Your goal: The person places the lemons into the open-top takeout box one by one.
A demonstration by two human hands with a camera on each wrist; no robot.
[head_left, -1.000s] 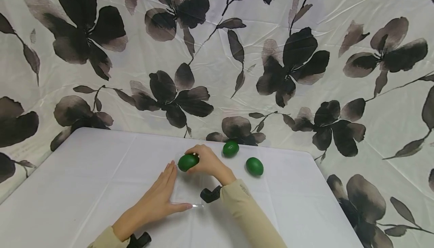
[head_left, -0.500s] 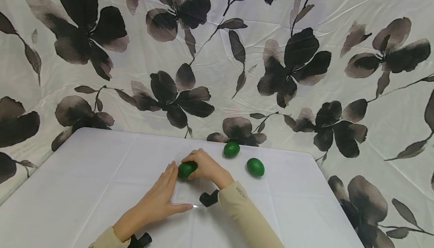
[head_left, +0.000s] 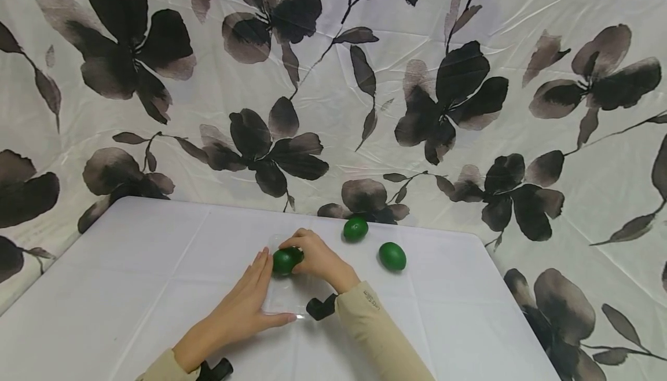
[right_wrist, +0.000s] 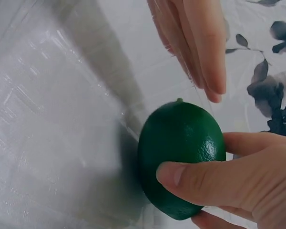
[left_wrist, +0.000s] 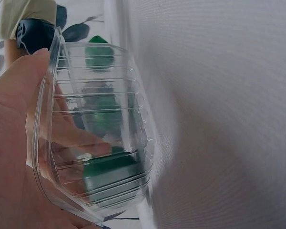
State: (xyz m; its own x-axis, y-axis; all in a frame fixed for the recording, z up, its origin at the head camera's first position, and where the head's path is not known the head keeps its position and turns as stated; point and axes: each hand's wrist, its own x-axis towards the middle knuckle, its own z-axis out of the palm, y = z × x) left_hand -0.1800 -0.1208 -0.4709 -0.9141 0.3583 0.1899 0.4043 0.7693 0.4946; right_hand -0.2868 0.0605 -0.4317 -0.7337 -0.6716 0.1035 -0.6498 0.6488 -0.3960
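A clear plastic container (head_left: 289,301) stands on the white table, its ribbed wall (left_wrist: 93,102) close up in the left wrist view. My left hand (head_left: 234,308) rests along its left side, fingers straight, thumb stretched over the near edge. Between thumb and fingers, my right hand (head_left: 324,262) holds a glossy green lime (head_left: 285,261) low inside the container's far end. In the right wrist view the lime (right_wrist: 181,152) shows its small stem nub, with my thumb pressed on its side. The lime's underside is hidden in the head view.
Two more green limes lie on the table to the right: one lime (head_left: 355,229) by the back edge, another lime (head_left: 392,256) a little nearer. A floral cloth (head_left: 359,91) hangs behind the white table (head_left: 130,288).
My right hand has brought the lime slightly nearer and lower into the container, then stayed nearly still over the last half second. My left hand has kept its place.
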